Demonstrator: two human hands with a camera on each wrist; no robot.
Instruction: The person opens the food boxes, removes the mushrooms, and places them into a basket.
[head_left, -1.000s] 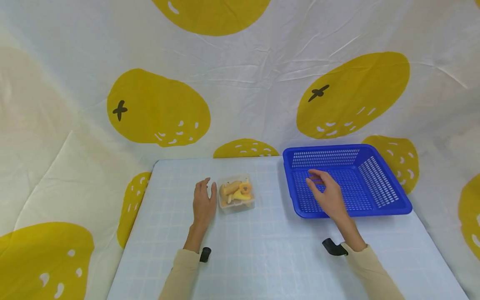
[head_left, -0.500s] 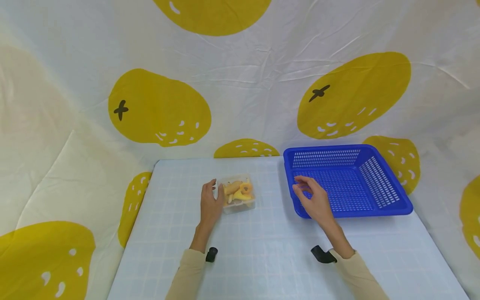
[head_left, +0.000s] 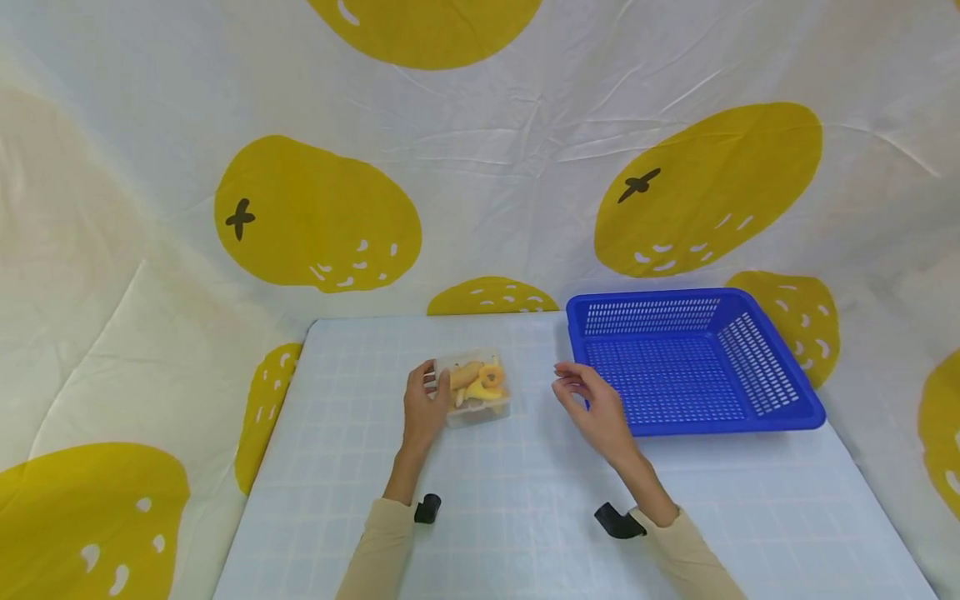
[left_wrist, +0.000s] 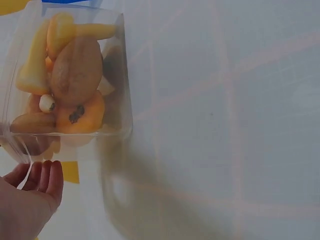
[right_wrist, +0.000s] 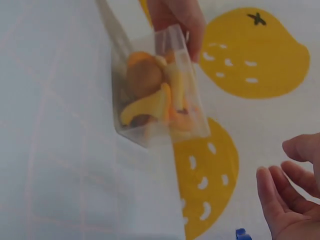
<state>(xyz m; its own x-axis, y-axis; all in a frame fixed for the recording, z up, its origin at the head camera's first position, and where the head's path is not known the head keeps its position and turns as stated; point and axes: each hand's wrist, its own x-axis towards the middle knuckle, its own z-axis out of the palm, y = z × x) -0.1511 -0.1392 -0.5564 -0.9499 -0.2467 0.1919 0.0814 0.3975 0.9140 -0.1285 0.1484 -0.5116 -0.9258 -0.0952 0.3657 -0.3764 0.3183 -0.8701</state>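
Note:
A clear plastic box stands on the table, left of its middle, filled with small yellow, orange and brown pieces shaped like fruit and vegetables. Among them are a brown potato-like piece and an orange one with a dark stem mark. My left hand is at the box's left wall, thumb over the rim and fingers along the outside, pinching it. To the right of the box, my right hand hovers with loosely curved fingers and nothing between them. It overlaps the front left corner of a blue basket.
The blue perforated basket sits at the table's back right. A pale checked cloth covers the table. Behind and beside it hangs a white curtain printed with yellow fruit. Each wrist carries a black camera mount.
My left hand has moved right to the box and taken its left wall. My right hand has moved left, away from over the basket and toward the box. The basket has stayed put.

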